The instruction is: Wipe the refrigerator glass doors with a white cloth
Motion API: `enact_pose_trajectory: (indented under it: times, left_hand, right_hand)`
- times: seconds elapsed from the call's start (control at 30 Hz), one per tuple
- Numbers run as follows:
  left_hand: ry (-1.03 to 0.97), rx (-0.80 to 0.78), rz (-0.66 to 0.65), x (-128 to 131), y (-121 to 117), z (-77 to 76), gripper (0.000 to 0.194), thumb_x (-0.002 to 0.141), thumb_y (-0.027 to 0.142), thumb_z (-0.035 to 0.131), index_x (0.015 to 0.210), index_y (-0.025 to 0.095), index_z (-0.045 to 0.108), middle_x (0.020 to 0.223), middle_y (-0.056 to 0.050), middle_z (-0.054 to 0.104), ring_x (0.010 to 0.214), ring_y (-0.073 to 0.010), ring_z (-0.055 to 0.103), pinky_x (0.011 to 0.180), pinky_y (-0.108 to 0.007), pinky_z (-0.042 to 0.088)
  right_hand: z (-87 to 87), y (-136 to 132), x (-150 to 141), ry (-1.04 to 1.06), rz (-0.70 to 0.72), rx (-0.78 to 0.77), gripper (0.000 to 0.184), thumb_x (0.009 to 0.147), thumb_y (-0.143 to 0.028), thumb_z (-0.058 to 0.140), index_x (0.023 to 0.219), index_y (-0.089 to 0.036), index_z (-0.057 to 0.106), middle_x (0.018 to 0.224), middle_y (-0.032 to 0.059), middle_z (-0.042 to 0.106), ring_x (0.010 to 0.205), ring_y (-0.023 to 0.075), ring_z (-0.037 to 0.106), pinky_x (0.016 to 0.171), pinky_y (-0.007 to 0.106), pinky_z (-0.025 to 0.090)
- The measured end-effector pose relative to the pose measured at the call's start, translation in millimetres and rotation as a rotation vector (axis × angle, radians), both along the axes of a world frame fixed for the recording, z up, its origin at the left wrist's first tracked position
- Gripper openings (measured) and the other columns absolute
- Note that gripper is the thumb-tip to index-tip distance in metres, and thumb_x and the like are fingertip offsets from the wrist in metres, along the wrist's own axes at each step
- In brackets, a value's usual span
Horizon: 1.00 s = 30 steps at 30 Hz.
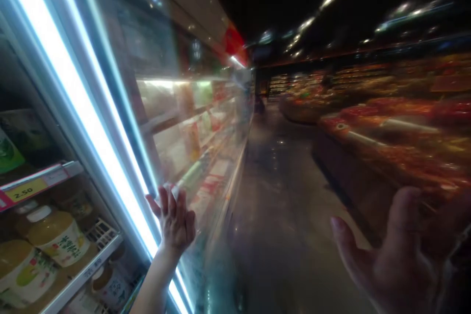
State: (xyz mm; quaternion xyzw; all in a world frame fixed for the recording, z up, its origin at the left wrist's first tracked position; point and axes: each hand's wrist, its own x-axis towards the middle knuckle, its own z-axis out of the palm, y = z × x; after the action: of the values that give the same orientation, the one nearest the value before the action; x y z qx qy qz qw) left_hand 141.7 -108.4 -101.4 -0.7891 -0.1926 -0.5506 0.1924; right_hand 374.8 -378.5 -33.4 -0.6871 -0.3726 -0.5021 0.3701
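My left hand (174,225) is raised beside the bright light strip (99,113) of an upright fridge, back toward me. Its fingers are spread, with bent tips against or just in front of the fridge's glass door (206,191); whether they touch it I cannot tell. A small whitish patch shows at the fingertips, too blurred to name. At the lower right, my right hand (393,255) hangs in the air over the aisle, thumb and fingers apart, holding nothing visible. Left of the strip, bottles of yellowish drink (61,235) stand on a shelf.
A price tag (26,190) reading 2.50 sits on the shelf edge (44,184) above the bottles. Blurred goods line the fridges further along. The aisle floor (279,196) runs ahead, with a display of red and orange goods (405,142) on the right.
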Motion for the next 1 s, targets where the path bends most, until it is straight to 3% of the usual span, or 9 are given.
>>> enact_pose_trajectory:
  times: [0.1,0.27,0.43,0.5,0.67,0.73,0.83,0.9,1.0]
  left_hand:
    - [-0.033,-0.045,0.019,-7.2,14.6,1.1,0.088,0.092,0.011,0.049,0.167,0.018,0.003,0.175,-0.013,-0.001,0.161,-0.0322,-0.011,0.127,-0.071,-0.010]
    - [0.006,0.007,-0.025,-10.1,-5.2,-46.8,0.094,0.088,0.005,0.049,0.166,0.020,0.000,0.176,-0.004,-0.007,0.162,-0.0212,-0.011,0.131,-0.057,-0.008]
    - [0.013,-0.066,-0.023,-5.5,18.7,-13.7,0.091,0.091,0.015,0.057,0.167,0.023,0.008,0.175,-0.012,0.003,0.161,-0.0346,-0.008,0.127,-0.073,-0.008]
    - [0.021,-0.073,-0.038,-0.4,16.8,-11.3,0.090,0.091,0.017,0.058,0.167,0.021,0.010,0.175,-0.013,0.003,0.161,-0.0364,-0.008,0.125,-0.075,-0.011]
    - [0.038,0.057,-0.178,13.9,-23.5,-52.0,0.088,0.092,0.025,0.057,0.167,0.026,0.011,0.177,0.002,-0.001,0.164,-0.0201,-0.007,0.132,-0.053,-0.011]
    - [0.040,0.059,-0.187,22.2,-30.9,-43.2,0.086,0.092,0.027,0.061,0.166,0.029,0.018,0.177,0.002,0.003,0.165,-0.0237,-0.006,0.132,-0.058,-0.011]
    - [0.112,-0.005,-0.151,38.5,-33.9,-2.1,0.082,0.090,0.033,0.068,0.163,0.033,0.030,0.175,-0.004,0.014,0.164,-0.0346,-0.001,0.127,-0.073,-0.012]
    - [0.099,-0.032,-0.132,49.3,-42.0,13.6,0.083,0.090,0.036,0.068,0.163,0.030,0.030,0.175,-0.007,0.016,0.164,-0.0367,0.001,0.126,-0.074,-0.012]
    - [0.049,0.079,-0.186,61.7,-65.3,-2.1,0.083,0.093,0.035,0.063,0.165,0.027,0.023,0.175,-0.003,0.011,0.165,-0.0281,0.001,0.132,-0.062,-0.011]
  right_hand:
    - [-1.9,15.9,-14.1,-0.060,-0.022,-0.007,0.098,0.092,-0.047,0.073,0.169,-0.035,0.014,0.174,0.0095,0.024,0.157,0.0508,0.022,0.114,0.076,0.041]
    - [-6.5,22.7,-15.2,-0.074,-0.051,-0.002,0.095,0.094,-0.046,0.071,0.169,-0.034,0.014,0.170,0.0148,0.032,0.155,0.0551,0.025,0.109,0.086,0.036]
    - [-8.0,25.1,-16.7,-0.066,-0.102,0.005,0.096,0.094,-0.041,0.071,0.169,-0.036,0.012,0.170,0.0125,0.033,0.158,0.0507,0.022,0.114,0.080,0.036]
    - [-9.1,26.8,-17.4,-0.085,-0.115,0.012,0.094,0.096,-0.041,0.068,0.170,-0.033,0.011,0.172,0.0129,0.028,0.158,0.0507,0.020,0.114,0.080,0.036]
    - [-14.4,25.2,-17.0,-0.122,-0.119,-0.034,0.088,0.097,-0.041,0.066,0.169,-0.029,0.016,0.178,0.0092,0.005,0.158,0.0533,0.016,0.113,0.084,0.034]
    - [-15.5,23.2,-18.2,-0.110,-0.120,-0.058,0.089,0.097,-0.038,0.068,0.169,-0.030,0.016,0.178,0.0072,0.001,0.158,0.0526,0.014,0.114,0.083,0.032]
    - [-15.8,20.8,-22.2,-0.094,-0.118,-0.061,0.092,0.096,-0.036,0.070,0.169,-0.031,0.015,0.178,0.0067,0.001,0.160,0.0506,0.007,0.117,0.083,0.027]
    - [-17.4,18.2,-24.5,-0.089,-0.104,-0.065,0.092,0.095,-0.034,0.071,0.169,-0.031,0.016,0.178,0.0068,0.001,0.160,0.0485,0.002,0.120,0.082,0.022]
    - [-23.5,9.7,-22.6,-0.094,-0.090,-0.098,0.091,0.095,-0.032,0.071,0.169,-0.030,0.018,0.178,0.0084,0.006,0.162,0.0442,0.004,0.124,0.080,0.012]
